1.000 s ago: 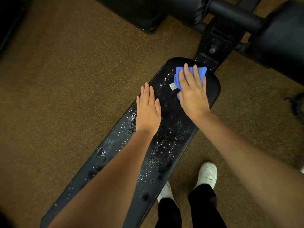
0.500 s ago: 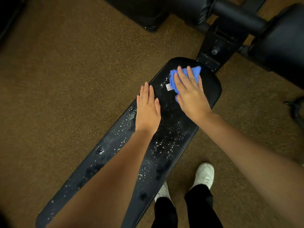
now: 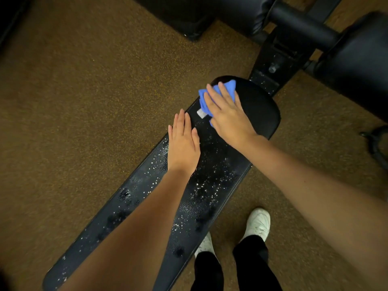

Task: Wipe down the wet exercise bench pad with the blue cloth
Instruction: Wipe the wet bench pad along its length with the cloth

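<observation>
What you can't really make out here

Most of the blue cloth [image 3: 227,89] is buried under the right hand [image 3: 230,117], only its top and left edges poke out, and its little white tag [image 3: 201,113] is too small to read. The left forearm [image 3: 134,223] covers a long strip of the bench pad [image 3: 260,110], and the pad's near end runs off the bottom left of the frame. Both white shoes [image 3: 258,223] are partly hidden by the black trousers [image 3: 252,263]. The padded gear [image 3: 357,59] at upper right gets cropped by the frame.
</observation>
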`<control>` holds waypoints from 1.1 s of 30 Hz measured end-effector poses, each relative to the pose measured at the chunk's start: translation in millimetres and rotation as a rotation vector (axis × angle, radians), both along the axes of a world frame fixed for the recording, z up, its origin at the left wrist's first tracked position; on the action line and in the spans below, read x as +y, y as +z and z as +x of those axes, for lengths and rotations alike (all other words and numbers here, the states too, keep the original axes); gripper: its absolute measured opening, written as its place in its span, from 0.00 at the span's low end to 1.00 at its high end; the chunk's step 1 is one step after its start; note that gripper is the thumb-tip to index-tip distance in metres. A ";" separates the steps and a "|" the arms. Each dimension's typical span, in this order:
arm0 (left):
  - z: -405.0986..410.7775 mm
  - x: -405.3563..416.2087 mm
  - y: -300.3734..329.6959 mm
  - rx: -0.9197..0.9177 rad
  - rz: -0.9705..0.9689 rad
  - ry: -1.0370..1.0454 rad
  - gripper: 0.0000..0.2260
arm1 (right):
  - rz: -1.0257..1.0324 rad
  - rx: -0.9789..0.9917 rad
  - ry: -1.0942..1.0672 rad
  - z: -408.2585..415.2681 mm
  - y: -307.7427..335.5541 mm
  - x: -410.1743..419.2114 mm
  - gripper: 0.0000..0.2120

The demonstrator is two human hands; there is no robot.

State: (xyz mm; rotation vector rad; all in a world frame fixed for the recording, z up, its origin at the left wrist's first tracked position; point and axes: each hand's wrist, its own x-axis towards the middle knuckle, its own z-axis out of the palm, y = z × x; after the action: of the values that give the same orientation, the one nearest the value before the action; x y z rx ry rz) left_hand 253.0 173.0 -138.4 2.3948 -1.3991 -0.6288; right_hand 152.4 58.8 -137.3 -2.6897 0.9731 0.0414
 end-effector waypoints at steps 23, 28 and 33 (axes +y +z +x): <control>12.3 17.7 -1.5 0.017 -0.024 0.061 0.20 | 0.027 -0.032 0.022 27.2 -1.8 11.4 0.28; 14.0 18.8 -0.8 0.027 -0.040 0.051 0.20 | 0.033 -0.040 0.122 -8.3 0.2 5.5 0.28; 15.4 20.0 -1.5 0.028 -0.045 0.043 0.20 | 0.030 -0.026 -0.126 23.5 2.0 2.4 0.28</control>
State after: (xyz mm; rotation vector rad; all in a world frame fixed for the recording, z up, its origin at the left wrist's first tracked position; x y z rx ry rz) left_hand 268.4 192.9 -139.9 2.3654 -1.3323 -0.6106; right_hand 175.9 61.2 -135.2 -2.5894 1.1221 -0.0037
